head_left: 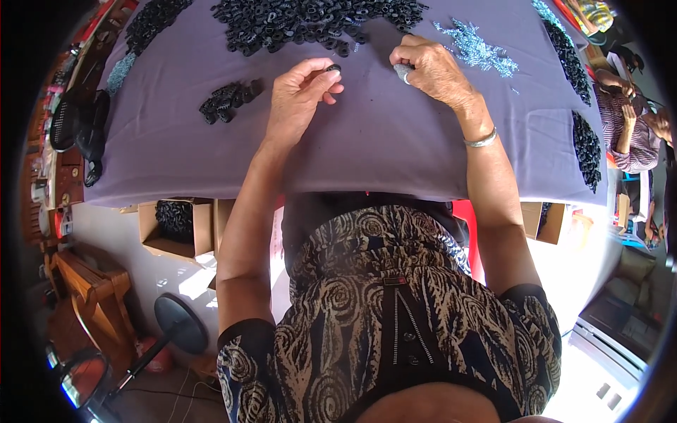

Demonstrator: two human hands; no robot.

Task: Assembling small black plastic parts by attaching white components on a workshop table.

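Observation:
My left hand [305, 90] pinches a small black plastic piece [333, 68] between thumb and fingertips, above the purple-grey cloth of the table. To its right, my right hand [431, 70] is closed, its fingers curled in. Grey material [403, 72] shows at its thumb and looks like a finger wrap; whatever the fingers hold is hidden. A large heap of similar black pieces [303, 25] lies just beyond both hands. Beside my right hand spreads a pile of small pale-blue shiny pieces [479, 49] that look like little springs. A smaller black cluster [227, 100] lies left of my left hand.
More black pieces [587, 148] line the table's right side, and another heap [156, 28] is at the far left. A dark brush-like object [67, 120] rests by the left edge. Cardboard boxes [201, 225] stand under the table. Another person [627, 120] sits at the right.

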